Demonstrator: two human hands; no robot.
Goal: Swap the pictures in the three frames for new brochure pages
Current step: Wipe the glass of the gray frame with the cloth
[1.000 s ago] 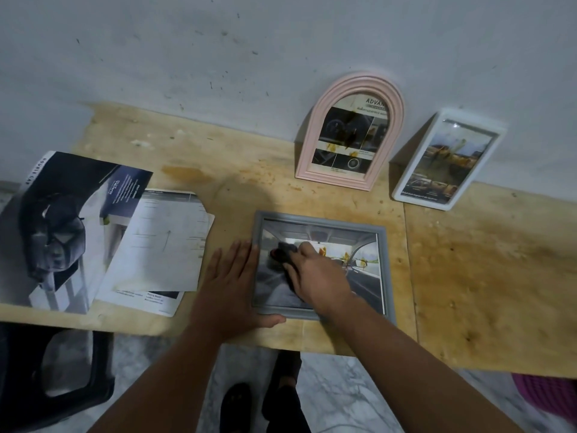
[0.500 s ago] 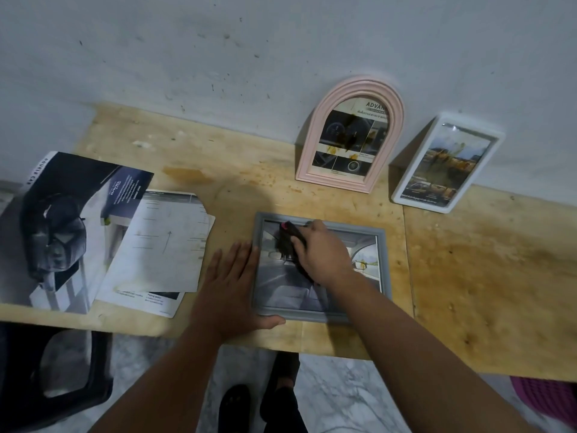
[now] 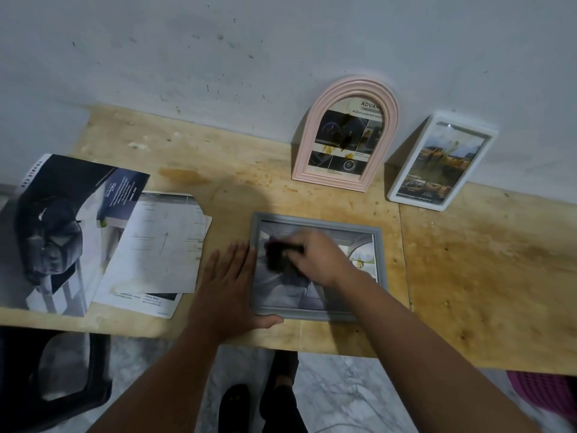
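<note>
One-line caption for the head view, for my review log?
Left hand steadies the grey frame flat on the table while the right hand holds a dark object on its glass.

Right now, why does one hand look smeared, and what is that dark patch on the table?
Head view: the right hand and the dark thing it holds are smeared by motion blur; the left hand is sharp. Head view: the dark patch on the table looks like a soft shadow. Head view: a small glare spot marks the white frame.
</note>
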